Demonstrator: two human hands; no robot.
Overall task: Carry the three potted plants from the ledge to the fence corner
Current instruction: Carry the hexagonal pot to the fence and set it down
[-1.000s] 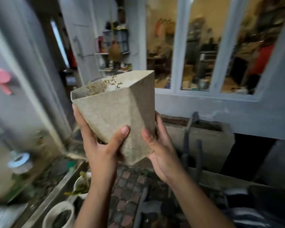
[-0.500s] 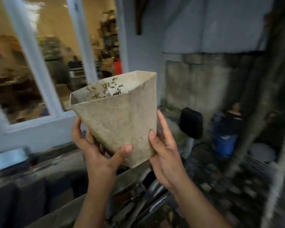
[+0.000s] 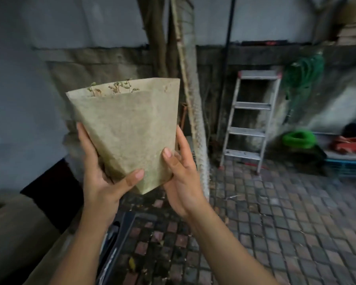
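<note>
A tapered, square, beige stone-look pot [image 3: 130,130] is held up in mid-air at chest height in the head view. Thin dry sprigs [image 3: 115,88] poke just above its rim. My left hand [image 3: 103,177] cups its lower left side with the thumb across the front. My right hand [image 3: 181,177] presses against its lower right side, thumb on the front face. The pot's base sits between both palms. No other potted plant is in view.
A small aluminium stepladder [image 3: 251,120] leans on the stained wall ahead right. A green hose [image 3: 302,75] hangs beside it, with a green coil [image 3: 298,139] below. Tree trunks [image 3: 189,89] rise behind the pot. Brick paving [image 3: 275,212] covers the ground. A dark frame [image 3: 115,243] lies low left.
The view has swung right, from the window to the wall with the ladder. The pot stays in both hands, now turned slightly with its front face toward me.
</note>
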